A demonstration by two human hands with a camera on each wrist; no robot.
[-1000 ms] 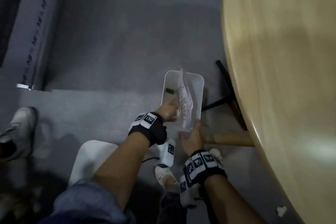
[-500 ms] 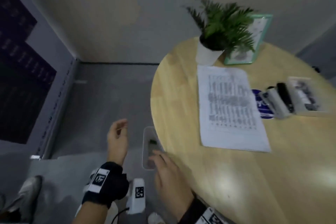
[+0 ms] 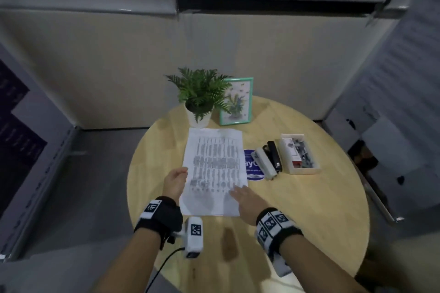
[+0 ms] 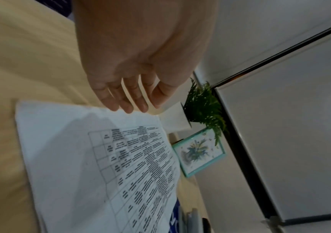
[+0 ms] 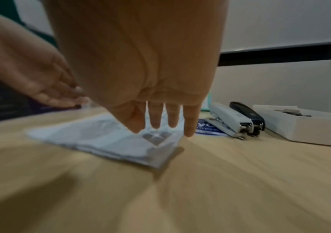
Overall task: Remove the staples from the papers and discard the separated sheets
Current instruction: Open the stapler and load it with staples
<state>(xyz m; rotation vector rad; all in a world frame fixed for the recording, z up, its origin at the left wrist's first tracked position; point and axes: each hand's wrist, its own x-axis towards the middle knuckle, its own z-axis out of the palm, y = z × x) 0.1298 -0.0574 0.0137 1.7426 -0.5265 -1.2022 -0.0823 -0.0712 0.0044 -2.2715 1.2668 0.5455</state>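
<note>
Round table; blue sticker reads "ay".

Two hands are showing over the one round wooden table: the left hand at the left edge of the papers, the right hand at their near right corner. One stack of printed papers is lying in the middle; its sheet count cannot be told. Two staplers are sitting side by side to the right, one white stapler and one black stapler. One white box is sitting further right. One potted plant and one green picture frame are standing at the far side. One blue sticker is lying under the staplers.
</note>
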